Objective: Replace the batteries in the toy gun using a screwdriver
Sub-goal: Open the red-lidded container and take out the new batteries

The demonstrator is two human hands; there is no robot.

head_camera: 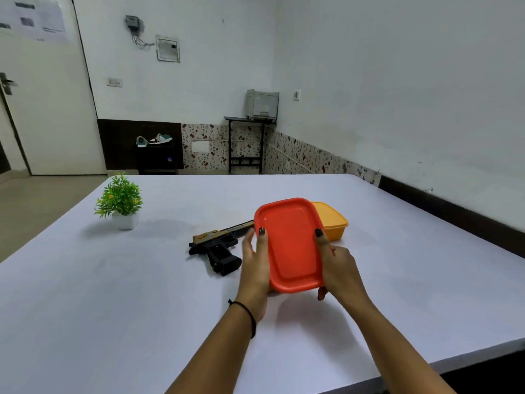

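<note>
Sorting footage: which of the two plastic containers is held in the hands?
The red-orange one, held at its sides by left hand and right hand; the yellow one sits behind it on the table.

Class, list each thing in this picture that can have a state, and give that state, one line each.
Red lid: lifted, tilted, held at both sides.
Yellow box: on the table behind the lid, contents hidden.
Toy gun: lying on its side on the table.
Potted plant: upright.
Left hand: grips the lid.
Right hand: grips the lid.
</note>
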